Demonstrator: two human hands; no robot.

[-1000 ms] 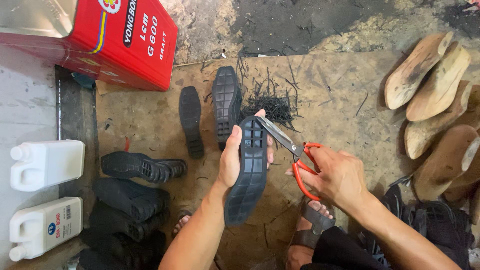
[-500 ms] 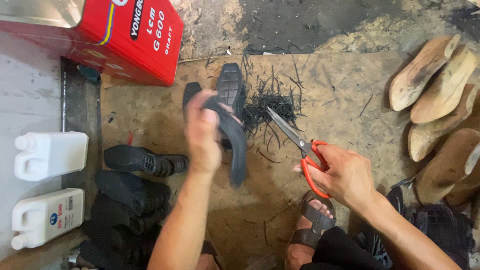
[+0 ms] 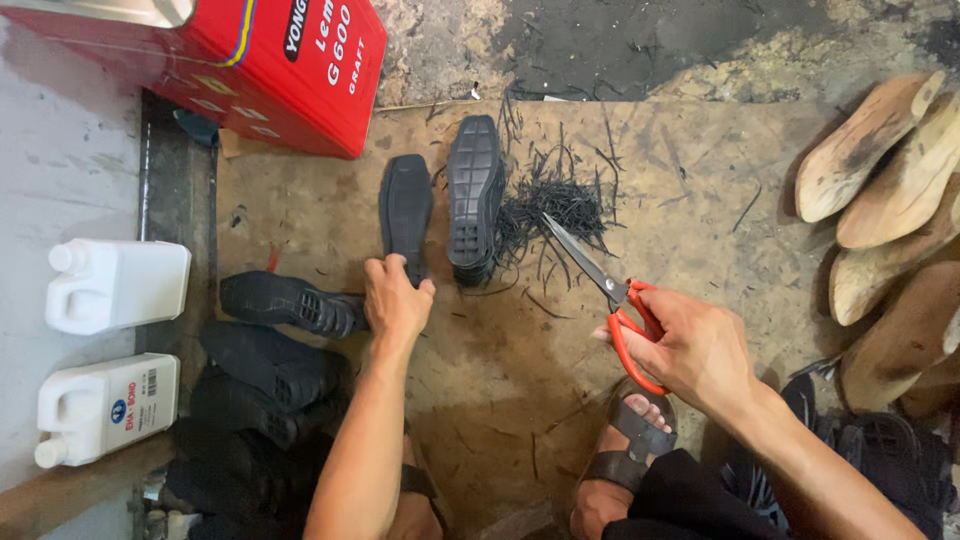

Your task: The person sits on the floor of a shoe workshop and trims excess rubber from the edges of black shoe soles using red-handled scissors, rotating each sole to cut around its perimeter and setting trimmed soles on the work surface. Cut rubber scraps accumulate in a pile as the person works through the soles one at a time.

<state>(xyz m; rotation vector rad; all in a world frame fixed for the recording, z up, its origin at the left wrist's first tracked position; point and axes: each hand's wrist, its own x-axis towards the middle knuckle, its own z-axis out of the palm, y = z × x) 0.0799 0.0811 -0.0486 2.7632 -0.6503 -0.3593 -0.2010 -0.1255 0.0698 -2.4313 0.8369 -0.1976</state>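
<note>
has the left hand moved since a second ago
Yes. The left hand went from mid-board, gripping a sole, toward the red can, onto a flat black sole.

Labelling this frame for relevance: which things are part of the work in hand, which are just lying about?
In hand:
left hand on flat black sole
right hand holding red scissors
stacked soles
black trimmings

Lying about:
red tin
two white jugs
wooden lasts
black shoes
</note>
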